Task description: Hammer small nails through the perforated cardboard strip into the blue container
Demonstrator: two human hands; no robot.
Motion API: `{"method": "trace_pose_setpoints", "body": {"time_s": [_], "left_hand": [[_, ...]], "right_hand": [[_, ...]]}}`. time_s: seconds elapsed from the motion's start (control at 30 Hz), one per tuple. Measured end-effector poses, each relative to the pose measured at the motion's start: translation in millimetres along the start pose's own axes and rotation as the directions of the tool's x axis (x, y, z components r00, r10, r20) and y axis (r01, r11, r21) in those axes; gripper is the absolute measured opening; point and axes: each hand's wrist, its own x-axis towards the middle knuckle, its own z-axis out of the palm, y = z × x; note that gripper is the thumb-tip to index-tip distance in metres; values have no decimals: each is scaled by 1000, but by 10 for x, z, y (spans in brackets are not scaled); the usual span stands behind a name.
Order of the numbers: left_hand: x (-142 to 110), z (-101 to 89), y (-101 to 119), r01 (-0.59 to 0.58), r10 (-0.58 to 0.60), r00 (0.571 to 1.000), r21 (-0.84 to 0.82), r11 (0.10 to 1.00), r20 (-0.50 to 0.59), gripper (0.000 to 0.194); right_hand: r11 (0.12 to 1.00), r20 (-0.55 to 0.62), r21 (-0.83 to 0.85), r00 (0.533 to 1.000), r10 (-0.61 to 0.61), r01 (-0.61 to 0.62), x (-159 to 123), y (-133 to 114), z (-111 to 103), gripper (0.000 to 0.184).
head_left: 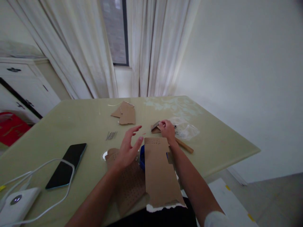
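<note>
My left hand (pixel 129 147) hovers open, fingers spread, over a perforated cardboard piece (pixel 129 183) near the table's front edge. A second cardboard strip (pixel 161 176) with a row of small holes at its top lies beside it, partly covering a blue object (pixel 142 157). My right hand (pixel 167 129) reaches further out, fingers curled on a small dark flat object (pixel 155 125) next to a scrap of cardboard. A wooden handle (pixel 184 146) lies just behind my right wrist.
Torn cardboard pieces (pixel 125 113) lie mid-table, thin metal nails (pixel 111 135) to their left, a clear plastic bag (pixel 187 130) at right. A black phone (pixel 67 164), a white device (pixel 16 203) and white cable (pixel 47 165) sit front left. A white cabinet (pixel 21 88) stands left.
</note>
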Motion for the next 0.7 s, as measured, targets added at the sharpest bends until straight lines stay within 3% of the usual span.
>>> {"method": "trace_pose_setpoints", "body": {"time_s": [0.07,0.13,0.23,0.33,0.43,0.53,0.7], "left_hand": [[67,-59,-83,94,-83,984,65,993,-156,40],[176,-206,-247,218,-169,929,119,969,-330,35],[307,-532,-545,388,-225,852,282,877,-473,38],[327,-824,-770,525,-239,818,512,680,-523,38],[291,-966,-877,612,-326,787,597,518,-524,38],[277,-969,-912,630,-380,776,632,451,-503,34],[289,-913,-928,598,-384,799,685,416,-464,31]], "right_hand": [[1000,-14,-8,1000,-28,28,-49,67,-22,36],[997,-27,-21,997,-72,72,-97,146,-82,39],[993,-42,-61,993,-107,104,-103,250,-138,38],[991,-39,-92,995,-97,93,-58,305,-112,35],[990,-27,-105,995,-96,92,-35,314,-69,32],[988,5,-120,996,-93,93,-46,304,-65,30],[980,48,-185,996,-68,76,-72,299,-82,27]]}}
